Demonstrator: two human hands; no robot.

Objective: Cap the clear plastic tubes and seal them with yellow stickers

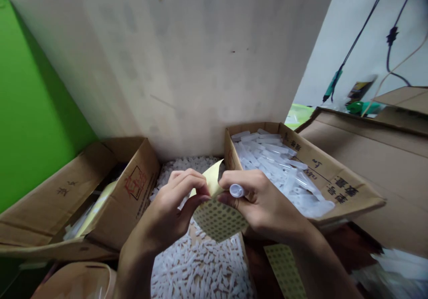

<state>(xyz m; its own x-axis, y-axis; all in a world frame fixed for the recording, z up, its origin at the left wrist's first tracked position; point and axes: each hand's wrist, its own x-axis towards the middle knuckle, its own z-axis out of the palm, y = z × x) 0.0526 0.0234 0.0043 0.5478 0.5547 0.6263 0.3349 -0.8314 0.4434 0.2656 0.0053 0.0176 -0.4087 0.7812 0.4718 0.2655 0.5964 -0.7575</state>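
Note:
A yellow-backed sheet of small round stickers (pixel 220 221) is bent upward between my two hands. My left hand (pixel 175 205) pinches its left part between thumb and forefinger. On the other side, my right hand (pixel 264 201) is closed, its thumb and forefinger at the sheet. A translucent white plastic tube (pixel 236 190) pokes out of the right hand's grip, its round end facing me. Most of the tube is hidden by the fingers. Under the hands lie many small white plastic pieces (pixel 200 268). Another sticker sheet (pixel 286 270) lies below my right forearm.
To the right, a cardboard box (pixel 334 183) holds many translucent tubes (pixel 274 161). On the left stands another cardboard box (pixel 133 192) with papers inside. A white panel (pixel 200 67) rises behind, with a green panel (pixel 33 112) at far left. A teal-handled tool (pixel 332 85) hangs at upper right.

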